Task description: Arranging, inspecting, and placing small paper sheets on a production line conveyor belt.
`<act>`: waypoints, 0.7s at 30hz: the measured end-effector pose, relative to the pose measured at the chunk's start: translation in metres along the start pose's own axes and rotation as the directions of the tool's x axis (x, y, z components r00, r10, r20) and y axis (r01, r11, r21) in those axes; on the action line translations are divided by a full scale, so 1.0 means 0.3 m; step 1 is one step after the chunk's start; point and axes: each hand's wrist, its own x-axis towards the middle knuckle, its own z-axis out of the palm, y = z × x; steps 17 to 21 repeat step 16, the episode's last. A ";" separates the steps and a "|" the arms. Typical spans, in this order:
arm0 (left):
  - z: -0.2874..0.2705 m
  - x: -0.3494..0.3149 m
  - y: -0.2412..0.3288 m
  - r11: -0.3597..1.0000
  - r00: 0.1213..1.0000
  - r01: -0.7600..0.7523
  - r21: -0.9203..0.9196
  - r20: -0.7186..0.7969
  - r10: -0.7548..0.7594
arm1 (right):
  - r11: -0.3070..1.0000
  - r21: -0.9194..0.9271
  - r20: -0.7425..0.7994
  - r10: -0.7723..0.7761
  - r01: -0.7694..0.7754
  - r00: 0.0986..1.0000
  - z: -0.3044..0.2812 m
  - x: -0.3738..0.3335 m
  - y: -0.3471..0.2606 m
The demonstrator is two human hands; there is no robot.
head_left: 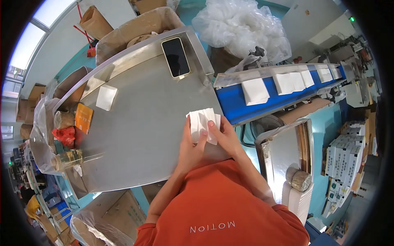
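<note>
White folded tissues (204,125), a small stack, are clasped by both hands (209,141) over the steel surface (143,123), apparently being squared up beside the blue conveyor (234,102).

Floor (328,135) was teal. Window (24,45) at upper left admitted daylight. Steel table (139,135) adjoined a blue conveyor belt (238,102); cardboard boxes (123,213) stood around.
</note>
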 end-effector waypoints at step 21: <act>-0.006 0.017 -0.010 0.996 0.997 0.074 -0.056 -0.002 -0.075 | 0.874 -0.486 0.156 0.078 0.008 0.985 -0.022 0.082 -0.043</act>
